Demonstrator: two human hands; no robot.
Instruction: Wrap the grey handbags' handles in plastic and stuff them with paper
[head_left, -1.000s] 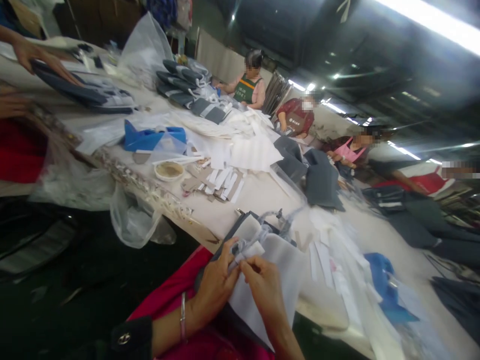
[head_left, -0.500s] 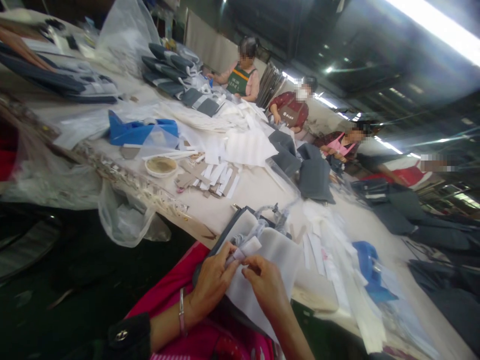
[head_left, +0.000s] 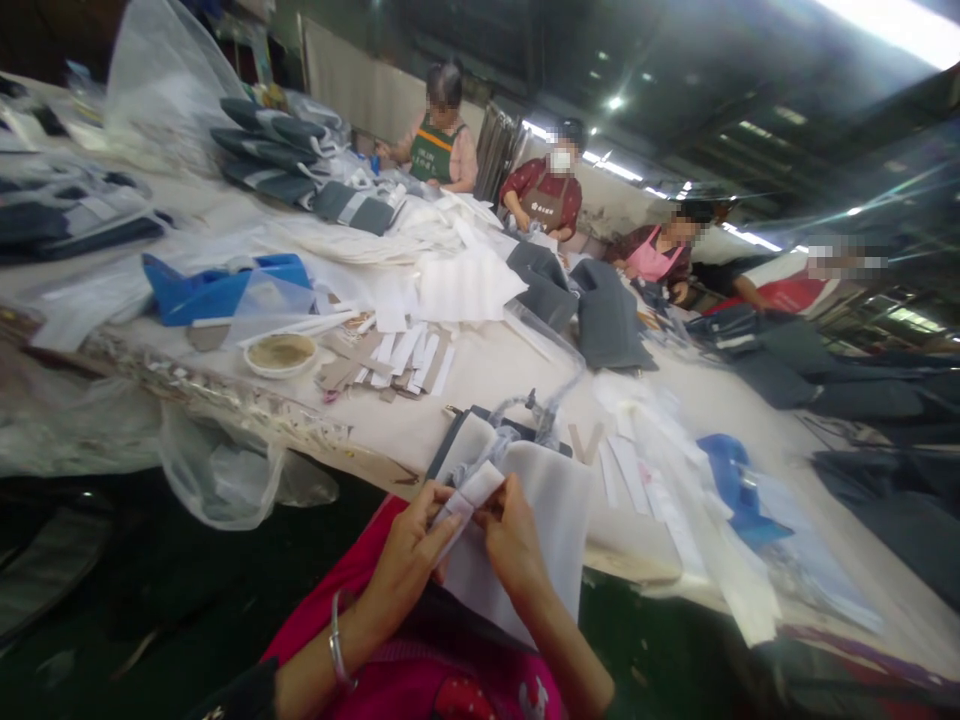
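Observation:
A dark grey bag (head_left: 448,442) rests against the table edge and my lap, with a white foam sheet (head_left: 551,510) covering its front. Its handle (head_left: 551,415), wrapped in clear plastic, stands up at the top. My left hand (head_left: 412,535) pinches a white strip (head_left: 480,485) between thumb and fingers, just over the foam. At the strip's other side is my right hand (head_left: 517,550), its fingers curled and closed against the strip's edge. Its fingertips are partly hidden behind the strip.
Paper strips (head_left: 416,355) lie beside a white bowl (head_left: 281,352) and a blue tape dispenser (head_left: 225,290). Another blue dispenser (head_left: 739,490) sits right, near white foam sheets (head_left: 667,470). Dark grey bags (head_left: 607,315) lie farther back. Several co-workers (head_left: 442,135) work across the table.
The view has turned slightly, so the table's things sit farther left. My right hand has moved up against the strip, which now shows more of its length.

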